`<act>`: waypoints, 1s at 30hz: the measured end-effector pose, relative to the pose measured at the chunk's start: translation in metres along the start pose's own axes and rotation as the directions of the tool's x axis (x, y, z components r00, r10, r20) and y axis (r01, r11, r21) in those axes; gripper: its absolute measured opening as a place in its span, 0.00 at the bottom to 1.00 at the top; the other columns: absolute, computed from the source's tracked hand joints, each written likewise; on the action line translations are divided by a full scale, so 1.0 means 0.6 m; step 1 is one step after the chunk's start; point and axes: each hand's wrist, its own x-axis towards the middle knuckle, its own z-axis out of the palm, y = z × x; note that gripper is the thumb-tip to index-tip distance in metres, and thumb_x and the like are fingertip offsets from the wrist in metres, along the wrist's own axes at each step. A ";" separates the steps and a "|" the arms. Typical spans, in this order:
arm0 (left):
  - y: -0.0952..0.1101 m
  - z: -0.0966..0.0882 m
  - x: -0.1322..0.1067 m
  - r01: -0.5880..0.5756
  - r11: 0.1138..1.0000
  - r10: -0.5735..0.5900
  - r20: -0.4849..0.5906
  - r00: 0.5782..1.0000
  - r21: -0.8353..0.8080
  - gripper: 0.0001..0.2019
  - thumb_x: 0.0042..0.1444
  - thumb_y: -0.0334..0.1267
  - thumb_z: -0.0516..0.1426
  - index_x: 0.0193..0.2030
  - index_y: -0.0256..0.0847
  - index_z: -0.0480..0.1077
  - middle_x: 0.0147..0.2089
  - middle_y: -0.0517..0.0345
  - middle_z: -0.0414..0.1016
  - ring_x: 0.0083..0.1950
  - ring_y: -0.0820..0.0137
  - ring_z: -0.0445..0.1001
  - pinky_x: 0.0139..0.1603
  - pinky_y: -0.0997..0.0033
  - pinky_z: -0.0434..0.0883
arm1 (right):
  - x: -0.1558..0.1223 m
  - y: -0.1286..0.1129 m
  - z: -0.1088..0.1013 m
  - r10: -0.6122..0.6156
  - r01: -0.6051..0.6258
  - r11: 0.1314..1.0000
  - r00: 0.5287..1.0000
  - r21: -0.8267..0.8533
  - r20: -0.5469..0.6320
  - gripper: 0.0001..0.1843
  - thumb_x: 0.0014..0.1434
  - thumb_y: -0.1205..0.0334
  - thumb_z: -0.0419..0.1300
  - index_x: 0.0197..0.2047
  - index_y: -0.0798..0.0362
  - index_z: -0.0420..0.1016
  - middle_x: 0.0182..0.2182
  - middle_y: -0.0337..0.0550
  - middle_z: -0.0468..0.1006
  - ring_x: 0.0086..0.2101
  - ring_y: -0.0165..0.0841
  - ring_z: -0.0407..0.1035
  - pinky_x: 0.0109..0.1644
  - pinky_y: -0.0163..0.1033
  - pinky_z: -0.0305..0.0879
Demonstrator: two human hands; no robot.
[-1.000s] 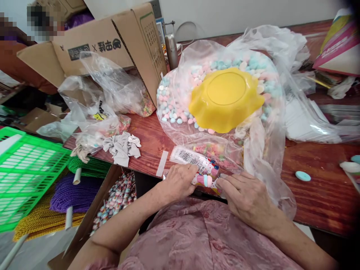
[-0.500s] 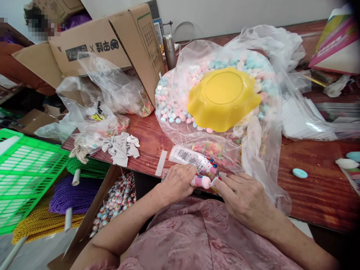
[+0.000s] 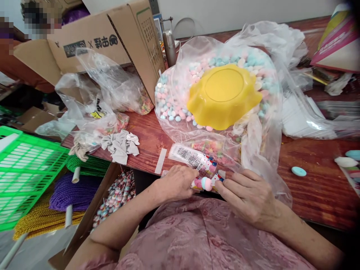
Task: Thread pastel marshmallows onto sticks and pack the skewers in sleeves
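My left hand (image 3: 176, 183) and my right hand (image 3: 249, 197) meet at the near edge of the wooden table (image 3: 315, 195). Both pinch a small printed packet (image 3: 209, 183) with a pink and blue candy showing in it. Just beyond my fingers lies a stack of packets with barcode labels (image 3: 194, 159). Behind that sits a big clear bag of pastel candies (image 3: 174, 101) with a yellow scalloped bowl (image 3: 223, 95) upside down on top.
A cardboard box (image 3: 112, 41) and clear bags of coloured bits (image 3: 104, 105) stand at the left. A green plastic basket (image 3: 25, 172), spools of purple and gold cord (image 3: 70, 193) and lollipops (image 3: 118, 195) lie below the table. A blue candy (image 3: 298, 171) rests at right.
My hands have stayed together on the packet, with the fingers shifting slightly; the candy in it now shows a little further right. The view has tilted slightly.
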 end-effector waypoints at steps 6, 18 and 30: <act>0.004 0.000 0.007 0.012 0.995 -0.016 -0.045 0.999 -0.100 0.06 0.56 0.40 0.59 0.34 0.40 0.70 0.31 0.54 0.76 0.35 0.63 0.75 0.32 0.69 0.62 | 0.008 -0.009 0.014 0.102 -0.102 0.995 0.995 0.006 0.021 0.13 0.66 0.74 0.49 0.38 0.56 0.73 0.25 0.41 0.72 0.29 0.33 0.64 0.36 0.42 0.58; -0.008 0.030 0.007 0.091 0.990 -0.070 -0.180 0.981 0.111 0.06 0.57 0.37 0.54 0.38 0.38 0.70 0.35 0.49 0.77 0.37 0.60 0.77 0.35 0.65 0.66 | 0.005 -0.048 0.011 0.269 -0.270 0.962 0.963 0.048 0.028 0.12 0.62 0.77 0.50 0.34 0.55 0.71 0.23 0.41 0.70 0.27 0.34 0.60 0.34 0.43 0.52; -0.008 0.024 0.010 -0.011 0.998 -0.001 -0.176 0.984 -0.067 0.12 0.60 0.45 0.58 0.32 0.39 0.70 0.29 0.56 0.74 0.31 0.67 0.73 0.32 0.70 0.62 | 0.033 -0.004 0.024 0.177 -0.178 0.980 0.984 0.089 0.029 0.13 0.61 0.75 0.49 0.34 0.54 0.71 0.24 0.40 0.72 0.27 0.32 0.62 0.34 0.41 0.50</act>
